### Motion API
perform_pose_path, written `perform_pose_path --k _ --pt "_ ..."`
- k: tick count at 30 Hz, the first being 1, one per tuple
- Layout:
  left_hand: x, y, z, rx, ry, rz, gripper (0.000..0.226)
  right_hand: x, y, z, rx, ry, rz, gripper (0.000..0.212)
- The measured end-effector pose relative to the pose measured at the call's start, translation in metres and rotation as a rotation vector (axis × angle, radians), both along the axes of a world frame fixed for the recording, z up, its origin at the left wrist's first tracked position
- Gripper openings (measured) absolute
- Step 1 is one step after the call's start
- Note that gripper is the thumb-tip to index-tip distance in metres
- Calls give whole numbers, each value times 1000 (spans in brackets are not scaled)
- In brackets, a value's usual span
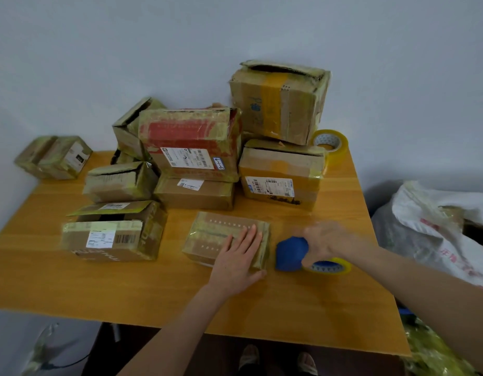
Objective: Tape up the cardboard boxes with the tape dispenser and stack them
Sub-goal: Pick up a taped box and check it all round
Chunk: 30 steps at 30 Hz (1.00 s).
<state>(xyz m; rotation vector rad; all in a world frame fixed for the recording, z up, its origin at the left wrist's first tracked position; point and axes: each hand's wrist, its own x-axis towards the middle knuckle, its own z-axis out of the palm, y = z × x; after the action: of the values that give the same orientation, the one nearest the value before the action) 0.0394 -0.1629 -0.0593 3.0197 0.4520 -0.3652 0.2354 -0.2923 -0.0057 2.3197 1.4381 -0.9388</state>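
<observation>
A small flat cardboard box (208, 234) lies near the front middle of the wooden table (289, 302). My left hand (239, 256) presses flat on the box's right part, fingers straight. Just right of the box, my right hand (323, 241) grips the blue tape dispenser (290, 253), whose yellowish tape roll (330, 266) sits low against the table. The right hand is blurred. An open box with a barcode label (113, 234) stands to the left.
Several taped and torn boxes are piled at the back, the tallest (279, 101) on the right. A spare tape roll (331, 143) sits at the back right edge. One box (53, 157) lies beyond the table's left corner. White sacks (438, 229) crowd the right side.
</observation>
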Motion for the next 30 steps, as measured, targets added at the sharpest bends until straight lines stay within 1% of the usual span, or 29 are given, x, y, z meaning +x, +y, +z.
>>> perform_pose_path --k 1,3,4,6,8,10,11,12,13,15,17,20,23,25,28,30 --pt "0 1 0 -8 3 -4 87 -1 1 0 14 6 -15 54" --pt "-1 2 1 -15 6 -9 87 5 -1 3 45 123 -114 59" --pt "-2 3 0 -22 -1 -12 87 11 -3 5 58 178 -158 58" --pt "-3 6 -2 -46 -5 -6 88 22 -12 10 115 260 -247 44" --pt "-2 4 0 -72 -27 21 91 31 -22 13 228 337 -372 45" --pt "5 -3 9 -145 -90 122 103 36 -29 13 382 411 -541 46" --pt "10 -8 12 -157 -126 197 109 35 -32 13 456 444 -619 39" --pt "17 -12 17 -155 -153 275 109 33 -34 13 519 474 -695 30" --pt "24 -16 18 -140 -159 347 103 30 -35 10 576 497 -762 24" --pt "36 -24 15 -80 -125 436 89 21 -35 8 663 524 -873 26" --pt "44 -29 10 -40 -119 468 86 11 -34 8 735 573 -957 28" --pt "44 -35 1 -60 -4 447 74 -1 -33 4 779 631 -1017 29" --pt "36 -20 4 -117 -45 392 74 -7 -31 6 810 637 -1028 32" --pt "22 0 12 -143 -56 400 81 -8 -29 9 817 649 -1027 33" --pt "-4 37 13 -39 -2 530 103 -11 -27 11 815 659 -1029 34" --pt "-11 45 10 18 23 515 122 -13 -25 11 801 663 -1022 35"
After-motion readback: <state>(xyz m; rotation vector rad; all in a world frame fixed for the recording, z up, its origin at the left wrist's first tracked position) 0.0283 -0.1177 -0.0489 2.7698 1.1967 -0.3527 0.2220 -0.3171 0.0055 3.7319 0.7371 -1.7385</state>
